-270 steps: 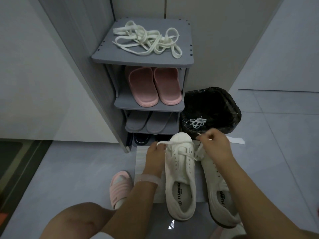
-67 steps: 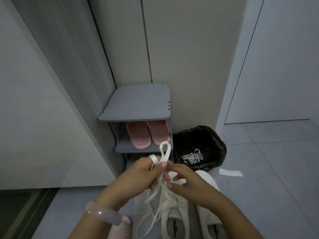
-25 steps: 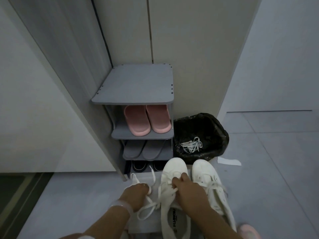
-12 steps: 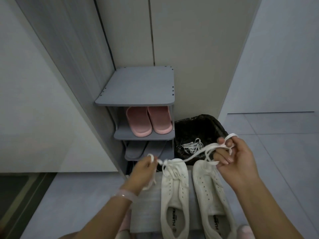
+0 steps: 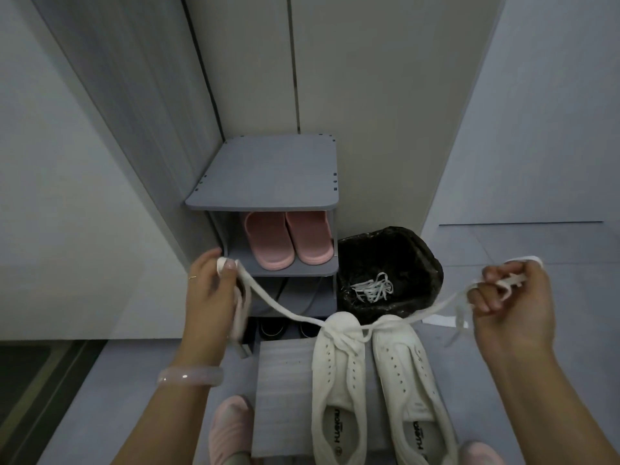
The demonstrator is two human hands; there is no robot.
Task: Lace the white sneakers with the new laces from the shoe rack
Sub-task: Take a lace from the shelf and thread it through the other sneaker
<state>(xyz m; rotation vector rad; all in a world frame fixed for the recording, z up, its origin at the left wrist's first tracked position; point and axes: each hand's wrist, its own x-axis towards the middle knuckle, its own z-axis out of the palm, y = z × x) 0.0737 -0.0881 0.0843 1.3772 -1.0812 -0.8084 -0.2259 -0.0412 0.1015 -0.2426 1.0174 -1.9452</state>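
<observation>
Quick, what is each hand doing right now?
Left hand: pinching one end of the flat white shoelace.
Right hand: fingers curled round the shoelace's other end.

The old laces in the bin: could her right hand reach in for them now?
Probably not yet. The bin is open-topped with nothing above the old laces, but the right hand is gripping one end of the new lace, pulled taut from the sneaker.

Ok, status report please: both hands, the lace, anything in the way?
Left hand and right hand each grip one lace end, pulled wide apart. Lace runs from left sneaker. Nothing in the way.
</observation>
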